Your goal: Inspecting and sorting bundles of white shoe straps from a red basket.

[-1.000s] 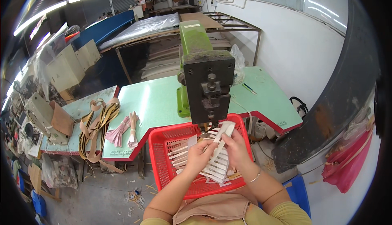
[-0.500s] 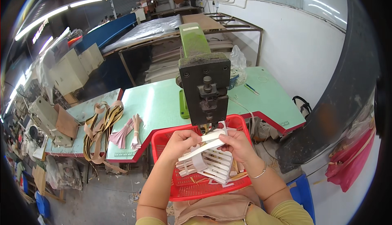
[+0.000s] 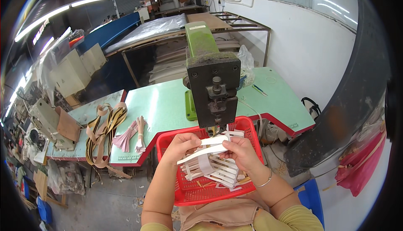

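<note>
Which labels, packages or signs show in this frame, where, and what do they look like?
Label: small pale rectangle on top of the green machine arm.
Sticker: small pale patch on the green table's red right edge.
Plastic bag: clear, crumpled, behind the machine.

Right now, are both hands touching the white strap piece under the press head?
Touching. The head view shows the left hand and right hand each pinching an end of the white strap piece, held above the red basket.

Tip of the machine [image 3: 213, 89] hidden behind white strips [image 3: 208, 150]; basket [image 3: 168, 145] floor mostly covered; far shelves too blurry to tell.
</note>
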Available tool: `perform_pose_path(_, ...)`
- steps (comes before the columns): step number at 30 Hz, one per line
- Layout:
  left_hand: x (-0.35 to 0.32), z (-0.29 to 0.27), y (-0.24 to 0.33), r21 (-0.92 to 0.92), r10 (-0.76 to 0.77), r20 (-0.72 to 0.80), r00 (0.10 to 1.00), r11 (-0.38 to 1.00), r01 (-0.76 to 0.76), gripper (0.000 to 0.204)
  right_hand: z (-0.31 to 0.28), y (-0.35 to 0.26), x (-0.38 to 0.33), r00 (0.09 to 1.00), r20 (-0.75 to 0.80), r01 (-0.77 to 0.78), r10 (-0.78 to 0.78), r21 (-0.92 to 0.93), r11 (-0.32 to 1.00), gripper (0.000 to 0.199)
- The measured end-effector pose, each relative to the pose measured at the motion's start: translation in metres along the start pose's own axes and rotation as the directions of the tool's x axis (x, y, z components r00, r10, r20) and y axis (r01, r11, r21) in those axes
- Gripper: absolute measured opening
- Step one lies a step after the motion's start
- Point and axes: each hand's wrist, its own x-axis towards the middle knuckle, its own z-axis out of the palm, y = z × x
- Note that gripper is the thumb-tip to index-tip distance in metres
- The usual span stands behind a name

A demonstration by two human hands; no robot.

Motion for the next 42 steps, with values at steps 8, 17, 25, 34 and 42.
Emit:
perform_pose_path(8,-0.012,-0.009,-0.003,-0.073,0.022,-0.05,0.999,0.997,-0.026,0.01,0.011,0.005,0.005,1.0,0.021,0.005,-0.005,-0.021,1.0,0.019)
perform_pose_path(17,-0.026,-0.007,-0.011,-0.082,0.034,-0.092,0.995,0.996,-0.042,0.011,0.013,0.004,0.008,0.999,0.03,-0.018,0.019,-0.025,1.0,0.018)
perform_pose_path(25,-0.035,-0.005,-0.02,-0.152,0.031,-0.107,0.994,0.987,-0.047,0.01,0.015,0.002,0.01,0.999,0.052,-0.007,0.011,-0.067,0.998,0.019)
perform_pose_path(34,-0.045,0.009,-0.019,-0.126,0.033,-0.081,0.996,0.991,-0.043,0.009,0.011,0.004,0.014,0.996,0.058,0.079,-0.072,-0.141,0.987,0.016)
perform_pose_path(42,-0.035,0.014,-0.017,0.286,0.048,0.1,0.994,0.955,-0.075,0.016,0.007,-0.013,0.016,0.992,0.099,0.108,-0.079,-0.34,0.934,0.017)
